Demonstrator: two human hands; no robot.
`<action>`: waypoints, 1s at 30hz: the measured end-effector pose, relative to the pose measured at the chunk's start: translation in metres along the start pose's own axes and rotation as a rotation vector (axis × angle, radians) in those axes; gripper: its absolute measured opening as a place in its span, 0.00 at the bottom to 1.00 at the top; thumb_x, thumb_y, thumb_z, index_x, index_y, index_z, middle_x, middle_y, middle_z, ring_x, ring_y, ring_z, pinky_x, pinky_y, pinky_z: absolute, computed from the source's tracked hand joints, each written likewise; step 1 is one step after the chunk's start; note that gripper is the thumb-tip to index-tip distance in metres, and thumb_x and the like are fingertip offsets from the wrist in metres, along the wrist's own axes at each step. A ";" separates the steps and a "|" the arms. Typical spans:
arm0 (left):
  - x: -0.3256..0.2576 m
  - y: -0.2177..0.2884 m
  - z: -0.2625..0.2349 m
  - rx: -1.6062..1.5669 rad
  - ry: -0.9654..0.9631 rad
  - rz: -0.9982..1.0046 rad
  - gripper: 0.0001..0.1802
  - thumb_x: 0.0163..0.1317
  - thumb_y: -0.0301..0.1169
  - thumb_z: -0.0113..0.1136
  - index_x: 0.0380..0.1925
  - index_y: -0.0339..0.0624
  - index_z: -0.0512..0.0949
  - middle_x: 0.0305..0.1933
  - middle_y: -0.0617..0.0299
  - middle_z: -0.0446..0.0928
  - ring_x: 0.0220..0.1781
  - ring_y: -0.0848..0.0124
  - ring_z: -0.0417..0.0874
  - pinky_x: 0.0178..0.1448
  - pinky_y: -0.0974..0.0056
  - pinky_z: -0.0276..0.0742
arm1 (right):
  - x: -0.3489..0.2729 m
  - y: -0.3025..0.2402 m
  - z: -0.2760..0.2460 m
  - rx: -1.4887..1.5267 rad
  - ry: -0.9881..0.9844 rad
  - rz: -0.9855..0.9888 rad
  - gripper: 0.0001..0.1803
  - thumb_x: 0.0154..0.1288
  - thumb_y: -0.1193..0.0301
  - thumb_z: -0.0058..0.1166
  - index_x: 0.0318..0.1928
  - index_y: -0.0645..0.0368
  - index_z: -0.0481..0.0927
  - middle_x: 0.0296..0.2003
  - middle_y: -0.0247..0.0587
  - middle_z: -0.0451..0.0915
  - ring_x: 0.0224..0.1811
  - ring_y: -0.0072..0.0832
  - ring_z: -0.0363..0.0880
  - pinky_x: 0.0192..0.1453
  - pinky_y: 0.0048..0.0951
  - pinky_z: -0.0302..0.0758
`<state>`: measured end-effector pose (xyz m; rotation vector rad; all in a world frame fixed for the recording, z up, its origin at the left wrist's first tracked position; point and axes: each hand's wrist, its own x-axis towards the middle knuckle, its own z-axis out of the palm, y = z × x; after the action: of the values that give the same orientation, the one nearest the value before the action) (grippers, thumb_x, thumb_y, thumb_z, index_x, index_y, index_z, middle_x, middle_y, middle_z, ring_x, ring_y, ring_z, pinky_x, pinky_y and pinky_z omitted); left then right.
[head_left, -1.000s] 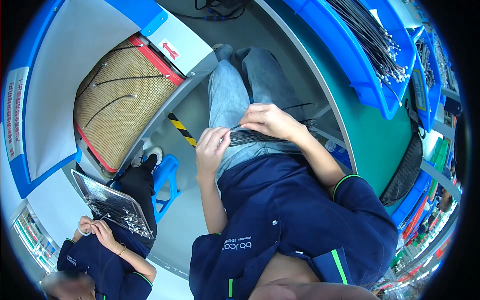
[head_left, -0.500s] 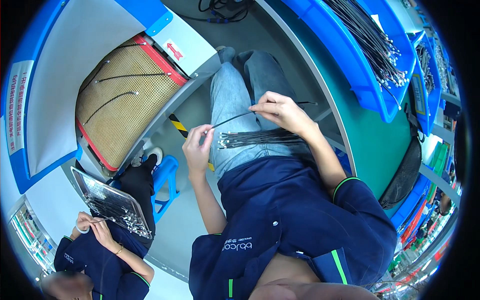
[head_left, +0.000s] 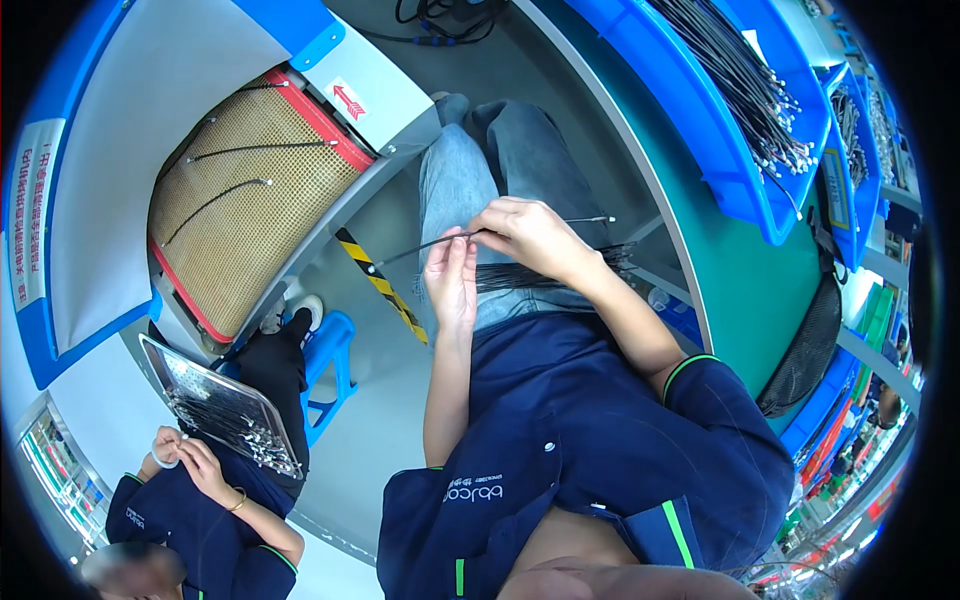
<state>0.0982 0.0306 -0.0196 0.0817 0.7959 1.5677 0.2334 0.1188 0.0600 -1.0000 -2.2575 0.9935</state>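
Observation:
My left hand (head_left: 452,287) pinches a thin black cable (head_left: 412,250) between thumb and fingertips. Close beside it, my right hand (head_left: 532,238) grips the same cable. One end of the cable sticks out to the left past my left fingers. On the right, a length with a small pale connector at its tip shows beyond my right hand. Across my lap, under both hands, lies a bundle of similar black cables (head_left: 515,280), partly hidden by my hands.
At left, a tan mesh conveyor belt (head_left: 255,200) with red edging carries several cables. Blue bins (head_left: 770,215) of cables stand on the green worktop (head_left: 745,290) at right. Lower left, a co-worker handles something small beside a cable-filled tray (head_left: 160,360), near a blue stool (head_left: 335,350).
My left hand has slid right along the cable, and my right hand has shifted left, so they now nearly meet. The cables on the mesh belt have moved slightly left.

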 end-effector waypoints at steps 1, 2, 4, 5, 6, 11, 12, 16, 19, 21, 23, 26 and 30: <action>0.001 0.000 0.000 -0.025 -0.014 0.017 0.12 0.64 0.23 0.56 0.48 0.34 0.74 0.45 0.54 0.79 0.47 0.70 0.81 0.54 0.69 0.79 | 0.001 0.000 -0.002 -0.042 0.000 -0.001 0.07 0.56 0.70 0.60 0.34 0.60 0.80 0.29 0.41 0.79 0.34 0.37 0.78 0.40 0.34 0.76; 0.002 0.002 -0.001 -0.036 0.038 0.018 0.09 0.65 0.22 0.55 0.45 0.33 0.76 0.44 0.55 0.79 0.45 0.70 0.81 0.53 0.70 0.80 | 0.001 0.001 -0.005 -0.084 0.000 -0.002 0.07 0.56 0.70 0.60 0.34 0.59 0.80 0.29 0.40 0.79 0.34 0.37 0.78 0.40 0.34 0.76; 0.001 0.012 -0.004 0.001 0.069 0.073 0.09 0.65 0.22 0.55 0.45 0.33 0.76 0.44 0.55 0.79 0.45 0.70 0.81 0.53 0.70 0.80 | -0.001 0.006 -0.012 -0.173 0.009 -0.002 0.07 0.55 0.68 0.61 0.33 0.57 0.80 0.29 0.37 0.80 0.34 0.34 0.79 0.39 0.32 0.76; 0.002 0.017 -0.007 0.020 0.086 0.100 0.10 0.65 0.22 0.55 0.45 0.33 0.76 0.43 0.56 0.79 0.45 0.70 0.81 0.53 0.69 0.80 | -0.003 0.008 -0.017 -0.182 0.001 0.023 0.07 0.55 0.69 0.61 0.33 0.57 0.81 0.29 0.36 0.80 0.34 0.33 0.79 0.39 0.32 0.76; 0.004 0.020 -0.015 0.009 0.114 0.141 0.10 0.65 0.22 0.55 0.45 0.32 0.76 0.43 0.55 0.79 0.45 0.69 0.81 0.53 0.69 0.80 | -0.005 0.010 -0.023 -0.202 -0.004 0.042 0.07 0.55 0.68 0.61 0.32 0.57 0.80 0.29 0.36 0.80 0.35 0.34 0.79 0.40 0.33 0.76; 0.005 0.039 -0.036 0.023 0.142 0.222 0.10 0.65 0.22 0.54 0.46 0.32 0.76 0.43 0.54 0.79 0.45 0.69 0.81 0.53 0.70 0.79 | -0.015 0.020 -0.038 -0.158 0.017 0.102 0.06 0.55 0.72 0.62 0.34 0.58 0.82 0.31 0.40 0.81 0.36 0.35 0.80 0.41 0.33 0.77; 0.004 0.041 -0.036 0.019 0.141 0.224 0.10 0.65 0.22 0.54 0.46 0.32 0.76 0.44 0.54 0.79 0.45 0.69 0.81 0.53 0.70 0.79 | -0.016 0.022 -0.039 -0.124 0.016 0.097 0.06 0.56 0.74 0.61 0.35 0.60 0.81 0.32 0.41 0.81 0.36 0.36 0.81 0.40 0.33 0.77; 0.005 0.043 -0.038 0.009 0.129 0.232 0.11 0.65 0.22 0.54 0.47 0.32 0.75 0.44 0.54 0.79 0.45 0.69 0.82 0.52 0.70 0.80 | -0.016 0.022 -0.035 -0.025 0.034 0.156 0.06 0.57 0.73 0.60 0.36 0.61 0.81 0.31 0.42 0.81 0.34 0.35 0.81 0.37 0.32 0.77; 0.005 0.044 -0.037 0.007 0.139 0.241 0.10 0.66 0.22 0.54 0.46 0.32 0.75 0.43 0.54 0.79 0.45 0.70 0.82 0.52 0.71 0.80 | -0.015 0.022 -0.034 -0.011 0.035 0.170 0.06 0.58 0.73 0.60 0.35 0.61 0.81 0.31 0.41 0.81 0.33 0.34 0.81 0.36 0.31 0.77; 0.004 0.045 -0.036 0.008 0.145 0.249 0.10 0.66 0.23 0.54 0.46 0.32 0.75 0.43 0.54 0.79 0.45 0.70 0.82 0.52 0.71 0.80 | -0.015 0.022 -0.033 -0.012 0.042 0.177 0.06 0.58 0.73 0.61 0.35 0.61 0.82 0.30 0.41 0.81 0.32 0.34 0.81 0.36 0.30 0.77; 0.003 0.045 -0.035 0.012 0.152 0.262 0.10 0.66 0.23 0.54 0.46 0.32 0.75 0.43 0.54 0.80 0.45 0.70 0.82 0.52 0.71 0.80 | -0.015 0.019 -0.033 0.000 0.040 0.179 0.06 0.57 0.73 0.61 0.34 0.61 0.82 0.30 0.41 0.81 0.32 0.34 0.81 0.36 0.30 0.77; 0.002 0.046 -0.036 0.021 0.153 0.289 0.10 0.66 0.23 0.54 0.45 0.33 0.76 0.42 0.54 0.80 0.45 0.70 0.82 0.52 0.71 0.80 | -0.016 0.021 -0.030 0.034 0.058 0.169 0.05 0.57 0.72 0.61 0.34 0.60 0.82 0.29 0.40 0.81 0.31 0.33 0.81 0.35 0.30 0.76; 0.001 0.049 -0.036 0.031 0.166 0.288 0.09 0.66 0.23 0.54 0.45 0.32 0.76 0.43 0.54 0.79 0.45 0.70 0.82 0.52 0.71 0.80 | -0.017 0.023 -0.026 0.070 0.075 0.188 0.05 0.57 0.73 0.61 0.33 0.60 0.82 0.29 0.39 0.81 0.30 0.32 0.80 0.33 0.28 0.75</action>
<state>0.0389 0.0185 -0.0213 0.0928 0.9719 1.8515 0.2711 0.1277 0.0563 -1.2149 -2.0827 1.0852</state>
